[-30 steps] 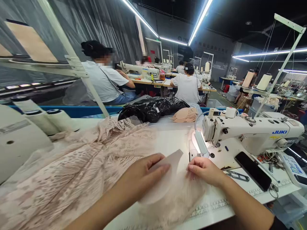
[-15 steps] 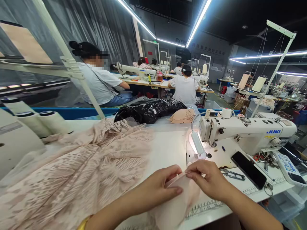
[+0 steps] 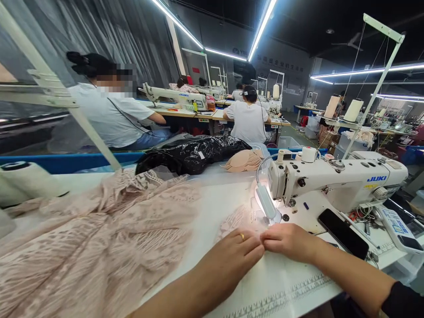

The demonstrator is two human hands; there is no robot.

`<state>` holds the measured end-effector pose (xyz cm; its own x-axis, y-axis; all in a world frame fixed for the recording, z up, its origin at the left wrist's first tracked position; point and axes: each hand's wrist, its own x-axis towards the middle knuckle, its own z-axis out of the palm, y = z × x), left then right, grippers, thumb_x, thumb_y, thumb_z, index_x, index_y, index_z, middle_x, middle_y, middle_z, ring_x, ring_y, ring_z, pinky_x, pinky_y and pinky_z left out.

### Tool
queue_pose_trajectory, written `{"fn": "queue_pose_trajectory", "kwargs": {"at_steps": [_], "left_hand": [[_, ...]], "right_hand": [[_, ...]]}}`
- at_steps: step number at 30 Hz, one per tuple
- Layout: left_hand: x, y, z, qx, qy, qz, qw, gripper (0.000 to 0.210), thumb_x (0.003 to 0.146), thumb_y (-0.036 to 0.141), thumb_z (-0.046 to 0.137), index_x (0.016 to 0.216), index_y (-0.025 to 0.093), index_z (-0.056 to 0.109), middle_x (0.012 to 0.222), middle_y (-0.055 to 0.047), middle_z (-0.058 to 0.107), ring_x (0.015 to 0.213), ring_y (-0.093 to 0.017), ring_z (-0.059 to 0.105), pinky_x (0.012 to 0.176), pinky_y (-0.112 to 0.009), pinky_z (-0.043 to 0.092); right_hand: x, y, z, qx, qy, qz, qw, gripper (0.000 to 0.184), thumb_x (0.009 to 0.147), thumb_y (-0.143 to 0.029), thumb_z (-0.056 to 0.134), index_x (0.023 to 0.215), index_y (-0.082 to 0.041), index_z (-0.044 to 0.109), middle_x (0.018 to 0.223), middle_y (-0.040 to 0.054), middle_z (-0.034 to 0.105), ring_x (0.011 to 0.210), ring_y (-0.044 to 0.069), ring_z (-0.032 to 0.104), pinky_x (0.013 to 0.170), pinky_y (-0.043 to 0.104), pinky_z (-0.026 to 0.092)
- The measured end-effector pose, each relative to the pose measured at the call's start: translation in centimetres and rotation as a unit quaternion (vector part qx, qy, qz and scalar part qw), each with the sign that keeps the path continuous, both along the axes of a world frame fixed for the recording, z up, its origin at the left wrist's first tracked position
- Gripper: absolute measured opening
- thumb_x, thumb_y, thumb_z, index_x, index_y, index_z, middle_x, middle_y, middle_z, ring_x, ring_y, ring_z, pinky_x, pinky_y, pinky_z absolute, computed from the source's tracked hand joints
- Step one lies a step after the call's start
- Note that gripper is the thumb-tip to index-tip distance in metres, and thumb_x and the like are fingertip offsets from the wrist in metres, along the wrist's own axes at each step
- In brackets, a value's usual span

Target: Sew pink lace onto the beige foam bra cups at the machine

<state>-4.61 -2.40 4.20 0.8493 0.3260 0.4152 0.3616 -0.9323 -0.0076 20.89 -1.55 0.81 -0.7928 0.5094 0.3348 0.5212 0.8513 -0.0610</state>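
A pale pink lace piece [image 3: 233, 222] lies flat on the white table beside the sewing machine's needle area, lit by a small lamp [image 3: 266, 201]. My left hand [image 3: 232, 256], a ring on one finger, rests over the near edge of that piece with its fingers together. Fingertips of my right hand [image 3: 291, 242] meet those of the left, pinched at the fabric's edge just in front of the sewing machine [image 3: 331, 181]. What lies under the fingers is hidden.
A large heap of pink lace fabric [image 3: 89, 247] spreads across the left. Behind it are a black plastic bag [image 3: 192, 152] and stacked beige cups [image 3: 243, 160]. A phone [image 3: 342, 234] lies right of my hands. A ruler strip [image 3: 285, 296] runs along the front edge. Co-workers sit ahead.
Both hands have moved forward to the machine, carrying the pink piece. It was held up near the table's front and now lies flat by the needle. The view has shifted slightly right.
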Motion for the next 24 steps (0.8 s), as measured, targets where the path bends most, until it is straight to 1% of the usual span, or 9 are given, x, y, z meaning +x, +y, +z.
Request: {"fn": "queue_pose_trajectory", "kwargs": {"at_steps": [2, 4, 6, 8, 10, 13, 16, 20, 24], "left_hand": [[1.0, 1.8, -0.9, 0.0, -0.001, -0.01, 1.0, 0.038, 0.073, -0.011, 0.054, 0.09, 0.023, 0.058, 0.089, 0.0, 0.071, 0.078, -0.021, 0.064, 0.078, -0.032, 0.049], [1.5, 3.1, -1.7, -0.001, -0.001, -0.004, 1.0, 0.033, 0.075, -0.01, 0.055, 0.082, 0.023, 0.054, 0.082, 0.0, 0.066, 0.071, -0.02, 0.06, 0.07, -0.031, 0.047], [1.5, 3.5, -2.5, 0.0, -0.014, 0.012, 1.0, 0.031, 0.08, -0.009, 0.055, 0.08, 0.022, 0.053, 0.081, -0.001, 0.063, 0.07, -0.02, 0.058, 0.067, -0.031, 0.046], [1.2, 3.3, -3.0, -0.005, -0.035, 0.022, 0.999, 0.029, 0.086, -0.007, 0.053, 0.082, 0.022, 0.055, 0.086, -0.003, 0.065, 0.076, -0.021, 0.06, 0.069, -0.031, 0.049], [1.1, 2.9, -3.2, -0.015, -0.051, 0.02, 0.998, 0.028, 0.091, -0.006, 0.049, 0.085, 0.021, 0.057, 0.09, -0.004, 0.066, 0.082, -0.022, 0.062, 0.073, -0.032, 0.052], [1.2, 2.6, -3.3, -0.033, -0.058, 0.016, 0.998, 0.03, 0.092, -0.007, 0.045, 0.086, 0.02, 0.058, 0.089, -0.004, 0.067, 0.08, -0.021, 0.061, 0.072, -0.032, 0.053], [1.6, 2.8, -4.0, -0.027, -0.097, 0.024, 0.995, 0.03, 0.092, -0.004, 0.044, 0.084, 0.021, 0.058, 0.083, -0.003, 0.064, 0.073, -0.021, 0.056, 0.066, -0.032, 0.049], [1.9, 3.0, -5.2, -0.015, -0.138, 0.032, 0.99, 0.029, 0.094, 0.0, 0.043, 0.085, 0.021, 0.061, 0.084, -0.004, 0.065, 0.072, -0.022, 0.055, 0.066, -0.034, 0.05], [2.0, 2.7, -4.5, -0.027, -0.129, 0.033, 0.991, 0.028, 0.102, 0.006, 0.043, 0.093, 0.02, 0.066, 0.094, -0.006, 0.071, 0.079, -0.022, 0.061, 0.073, -0.036, 0.054]], "right_hand": [[0.7, 0.5, 0.0, -0.011, 0.011, -0.024, 1.0, 0.025, 0.112, -0.016, 0.051, 0.108, -0.024, 0.074, 0.108, 0.0009, 0.078, 0.094, 0.017, 0.067, 0.078, 0.025, 0.052], [1.3, 0.7, 0.0, 0.019, 0.031, -0.04, 0.999, 0.025, 0.108, -0.012, 0.052, 0.104, -0.024, 0.074, 0.113, 0.002, 0.078, 0.096, 0.018, 0.066, 0.077, 0.027, 0.05], [1.8, 0.6, -0.2, 0.067, 0.056, -0.041, 0.995, 0.026, 0.103, -0.007, 0.055, 0.105, -0.024, 0.074, 0.115, 0.004, 0.078, 0.097, 0.02, 0.065, 0.079, 0.03, 0.05], [2.1, 0.4, -0.2, 0.088, 0.074, -0.041, 0.993, 0.027, 0.1, -0.005, 0.057, 0.109, -0.024, 0.074, 0.106, 0.0037, 0.077, 0.092, 0.02, 0.062, 0.078, 0.03, 0.049], [2.3, 0.2, -0.2, 0.083, 0.076, -0.042, 0.993, 0.027, 0.099, -0.005, 0.058, 0.108, -0.024, 0.074, 0.097, 0.0019, 0.074, 0.084, 0.019, 0.058, 0.073, 0.029, 0.046], [2.3, 0.0, 0.1, 0.063, 0.074, -0.044, 0.994, 0.026, 0.098, -0.004, 0.057, 0.106, -0.024, 0.073, 0.094, 0.0016, 0.072, 0.08, 0.018, 0.056, 0.067, 0.028, 0.042], [2.3, -0.2, 0.4, 0.04, 0.072, -0.04, 0.996, 0.026, 0.099, -0.005, 0.056, 0.107, -0.024, 0.072, 0.096, 0.0028, 0.072, 0.083, 0.019, 0.057, 0.068, 0.028, 0.042], [2.4, -0.4, 0.7, 0.015, 0.064, -0.041, 0.997, 0.026, 0.1, -0.006, 0.053, 0.104, -0.024, 0.071, 0.097, 0.0033, 0.073, 0.086, 0.02, 0.058, 0.071, 0.03, 0.045], [2.3, -0.5, 0.9, 0.016, 0.059, -0.045, 0.997, 0.027, 0.099, -0.005, 0.051, 0.1, -0.024, 0.07, 0.095, 0.0037, 0.073, 0.085, 0.02, 0.057, 0.07, 0.03, 0.045]]}}
